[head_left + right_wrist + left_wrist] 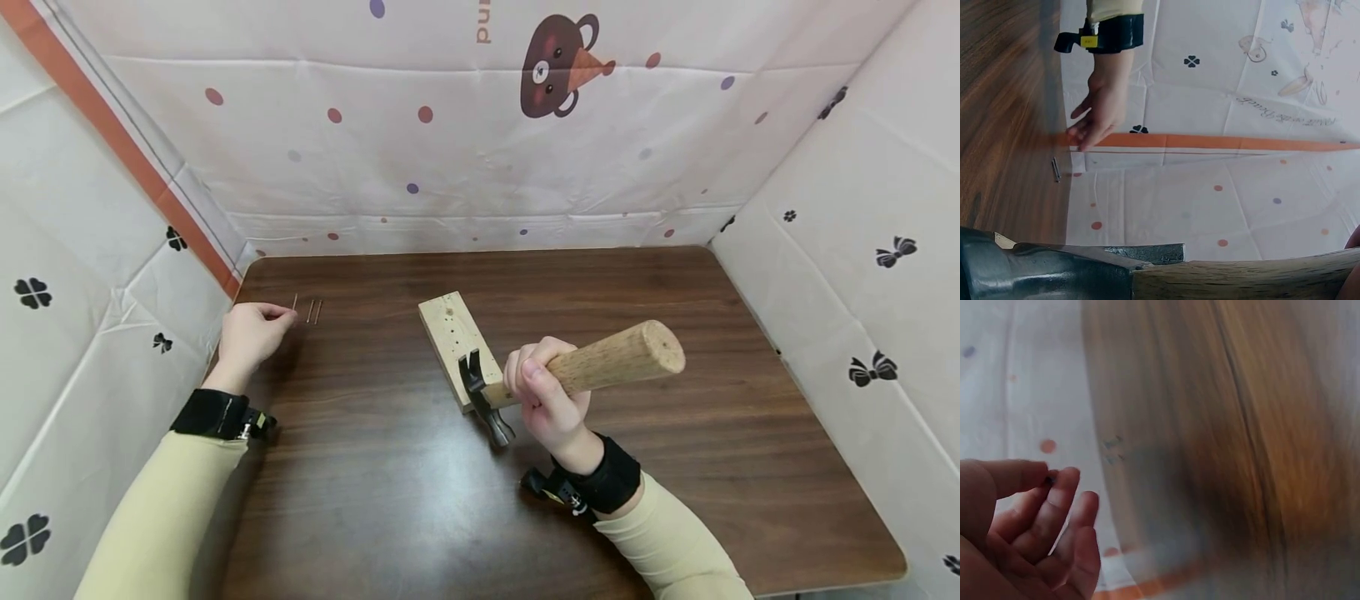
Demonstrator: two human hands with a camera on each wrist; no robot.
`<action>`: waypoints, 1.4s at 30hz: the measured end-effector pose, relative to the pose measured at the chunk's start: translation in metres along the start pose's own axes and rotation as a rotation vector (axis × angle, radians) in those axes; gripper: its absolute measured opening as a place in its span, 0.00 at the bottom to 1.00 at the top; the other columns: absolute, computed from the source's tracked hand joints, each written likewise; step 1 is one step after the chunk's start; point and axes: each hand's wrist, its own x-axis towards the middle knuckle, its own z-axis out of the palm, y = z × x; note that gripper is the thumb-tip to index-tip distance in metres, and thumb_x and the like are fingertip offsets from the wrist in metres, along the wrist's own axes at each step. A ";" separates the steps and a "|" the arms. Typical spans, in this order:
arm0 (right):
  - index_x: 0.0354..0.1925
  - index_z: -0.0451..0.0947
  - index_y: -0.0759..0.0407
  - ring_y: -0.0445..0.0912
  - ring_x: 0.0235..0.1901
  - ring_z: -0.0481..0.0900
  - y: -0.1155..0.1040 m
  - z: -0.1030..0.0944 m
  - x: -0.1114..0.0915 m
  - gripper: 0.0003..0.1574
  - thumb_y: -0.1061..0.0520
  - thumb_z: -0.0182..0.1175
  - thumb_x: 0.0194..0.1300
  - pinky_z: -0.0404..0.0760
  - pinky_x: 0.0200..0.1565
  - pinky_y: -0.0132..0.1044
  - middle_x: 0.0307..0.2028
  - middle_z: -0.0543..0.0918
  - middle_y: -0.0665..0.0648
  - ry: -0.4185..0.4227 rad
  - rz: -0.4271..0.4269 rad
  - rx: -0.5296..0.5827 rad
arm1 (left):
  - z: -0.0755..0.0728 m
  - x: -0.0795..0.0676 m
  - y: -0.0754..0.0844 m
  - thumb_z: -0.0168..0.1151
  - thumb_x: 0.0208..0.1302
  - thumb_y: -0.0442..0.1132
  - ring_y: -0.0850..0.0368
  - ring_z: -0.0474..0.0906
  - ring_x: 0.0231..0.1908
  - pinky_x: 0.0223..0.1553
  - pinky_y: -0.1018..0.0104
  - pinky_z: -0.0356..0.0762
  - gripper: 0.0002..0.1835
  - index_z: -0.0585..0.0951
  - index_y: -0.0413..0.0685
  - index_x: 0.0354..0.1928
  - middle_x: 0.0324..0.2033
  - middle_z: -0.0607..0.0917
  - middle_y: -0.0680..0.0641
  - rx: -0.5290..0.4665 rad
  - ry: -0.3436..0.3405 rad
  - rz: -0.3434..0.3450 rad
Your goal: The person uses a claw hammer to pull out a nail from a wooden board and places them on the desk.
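Observation:
My left hand (253, 337) is at the table's far left, thumb and forefinger pinching a thin nail (295, 302). In the left wrist view only a small dark bit of the nail (1050, 480) shows between the fingertips. Two more nails (313, 312) lie side by side on the table just right of that hand. My right hand (549, 392) grips the wooden handle of a claw hammer (618, 362). The hammer's dark metal head (480, 396) is over the near end of a pale wooden block (459, 337); whether they touch, I cannot tell. Small dark spots run along the block's top.
The brown wooden table (360, 467) has rounded corners. White printed cloth (465, 167) stands behind it and along both sides. Each wrist wears a black strap (212, 414) with a small camera.

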 end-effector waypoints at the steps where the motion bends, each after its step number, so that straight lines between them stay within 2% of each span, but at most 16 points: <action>1: 0.20 0.58 0.62 0.42 0.11 0.55 0.000 0.000 0.000 0.22 0.63 0.54 0.70 0.54 0.10 0.36 0.11 0.56 0.51 -0.001 -0.003 -0.001 | 0.001 0.003 -0.003 0.62 0.67 0.51 0.39 0.79 0.46 0.39 0.45 0.76 0.18 0.88 0.43 0.42 0.44 0.86 0.37 0.024 -0.023 -0.025; 6: 0.20 0.59 0.63 0.42 0.11 0.55 -0.001 -0.001 0.001 0.22 0.64 0.55 0.69 0.54 0.10 0.36 0.11 0.56 0.51 -0.006 -0.008 -0.003 | 0.007 0.019 -0.015 0.62 0.64 0.56 0.37 0.77 0.47 0.33 0.47 0.75 0.19 0.89 0.48 0.41 0.47 0.85 0.36 0.100 -0.098 -0.118; 12: 0.20 0.58 0.63 0.42 0.10 0.54 -0.002 -0.002 0.002 0.22 0.63 0.55 0.69 0.53 0.10 0.37 0.11 0.56 0.51 -0.016 0.000 -0.011 | 0.013 0.031 -0.017 0.62 0.63 0.59 0.38 0.75 0.46 0.31 0.46 0.74 0.21 0.88 0.48 0.40 0.50 0.82 0.34 0.114 -0.117 -0.175; 17: 0.20 0.58 0.63 0.43 0.11 0.54 -0.002 -0.002 0.002 0.21 0.64 0.54 0.69 0.53 0.10 0.36 0.11 0.56 0.51 -0.019 0.000 -0.013 | 0.017 0.032 -0.016 0.61 0.64 0.58 0.38 0.75 0.45 0.34 0.44 0.75 0.21 0.87 0.48 0.40 0.49 0.82 0.34 0.121 -0.129 -0.213; 29: 0.20 0.58 0.63 0.43 0.10 0.54 -0.004 0.000 0.000 0.22 0.63 0.54 0.69 0.53 0.10 0.38 0.11 0.56 0.52 -0.025 0.017 0.000 | 0.022 0.032 -0.016 0.62 0.63 0.60 0.41 0.76 0.43 0.33 0.44 0.76 0.22 0.86 0.49 0.39 0.46 0.83 0.37 0.136 -0.131 -0.201; 42: 0.20 0.57 0.63 0.42 0.10 0.55 -0.003 -0.001 -0.001 0.22 0.64 0.54 0.69 0.52 0.09 0.38 0.11 0.56 0.51 -0.014 0.014 -0.019 | 0.021 0.035 -0.018 0.61 0.63 0.60 0.38 0.76 0.44 0.31 0.46 0.76 0.23 0.87 0.46 0.40 0.48 0.82 0.34 0.138 -0.154 -0.190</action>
